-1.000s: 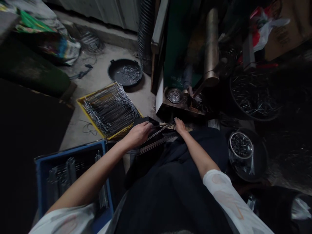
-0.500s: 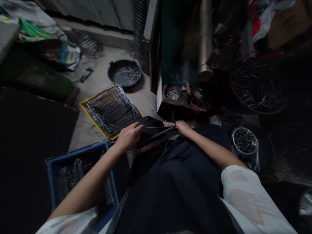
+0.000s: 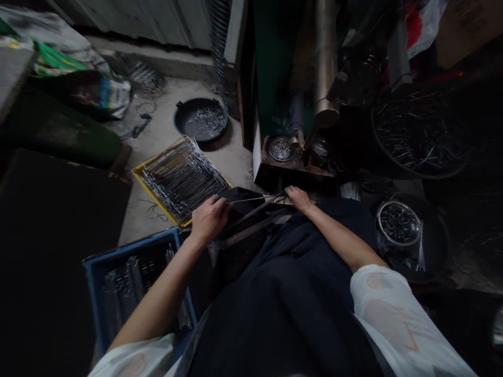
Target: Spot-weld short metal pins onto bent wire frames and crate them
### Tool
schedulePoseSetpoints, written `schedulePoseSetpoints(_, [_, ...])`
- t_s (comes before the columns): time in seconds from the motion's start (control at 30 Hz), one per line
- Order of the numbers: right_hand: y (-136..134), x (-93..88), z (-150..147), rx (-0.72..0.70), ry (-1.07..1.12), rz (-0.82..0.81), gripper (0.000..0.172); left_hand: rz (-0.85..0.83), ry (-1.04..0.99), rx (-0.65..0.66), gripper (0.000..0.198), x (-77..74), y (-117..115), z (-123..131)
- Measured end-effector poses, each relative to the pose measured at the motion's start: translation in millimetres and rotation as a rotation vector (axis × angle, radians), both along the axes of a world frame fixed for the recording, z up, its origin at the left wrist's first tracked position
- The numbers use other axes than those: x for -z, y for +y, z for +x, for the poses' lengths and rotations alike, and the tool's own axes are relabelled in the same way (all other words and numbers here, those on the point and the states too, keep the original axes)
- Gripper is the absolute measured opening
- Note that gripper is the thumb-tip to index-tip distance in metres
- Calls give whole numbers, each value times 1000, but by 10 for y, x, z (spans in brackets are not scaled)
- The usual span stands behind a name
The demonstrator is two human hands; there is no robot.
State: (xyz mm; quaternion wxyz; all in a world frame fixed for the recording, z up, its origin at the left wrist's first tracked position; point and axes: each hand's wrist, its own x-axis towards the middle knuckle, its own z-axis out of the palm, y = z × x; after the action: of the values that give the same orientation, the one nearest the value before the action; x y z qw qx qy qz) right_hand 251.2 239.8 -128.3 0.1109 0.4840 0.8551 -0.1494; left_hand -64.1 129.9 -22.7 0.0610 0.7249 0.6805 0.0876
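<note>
My left hand (image 3: 209, 217) is closed on one end of a thin metal rod (image 3: 247, 200), which stretches over my lap toward my right hand (image 3: 299, 199). My right hand is closed too, its fingertips pinching the end of another thin rod that slants down to the left. Whether it also touches the first rod I cannot tell. Below both hands, a loose bundle of similar rods (image 3: 255, 229) lies across my dark apron (image 3: 291, 293). Just beyond my left hand stands a yellow crate (image 3: 155, 201) filled with metal rods.
A blue crate (image 3: 91, 293) with bundled rods is at lower left. On the floor sits a black pan (image 3: 184, 128) of small metal pieces. Ahead is a machine (image 3: 271, 170) bearing a small dish (image 3: 280, 149). To the right are a large tub (image 3: 422, 173) and a bowl (image 3: 398, 222) of metal pieces.
My right hand has risen slightly, and a rod at its fingertips now slants away from the one in my left hand. The view has shifted a little.
</note>
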Motion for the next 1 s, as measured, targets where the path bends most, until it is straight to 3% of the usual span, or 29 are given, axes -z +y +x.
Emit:
schedulePoseSetpoints(0.33, [-115, 0, -14, 23, -38, -73, 34, 5, -33, 2, 35, 89, 45, -38])
schedulePoseSetpoints(0.5, [-131, -156, -7, 54, 24, -79, 42, 7, -165, 83, 41, 122, 4, -264])
schedulePoseSetpoints(0.67, [-292, -365, -60, 23, 145, -106, 35, -141, -450, 173, 34, 49, -281, -441])
schedulePoseSetpoints(0.83, [-499, -602, -463, -99, 406, -133, 28, -332, -709, 74, 32, -62, -474, -364])
schedulePoseSetpoints(1.0, [-622, -671, -1027, -325, 552, -166, 14, -284, -697, 82, 33, -56, -373, -263])
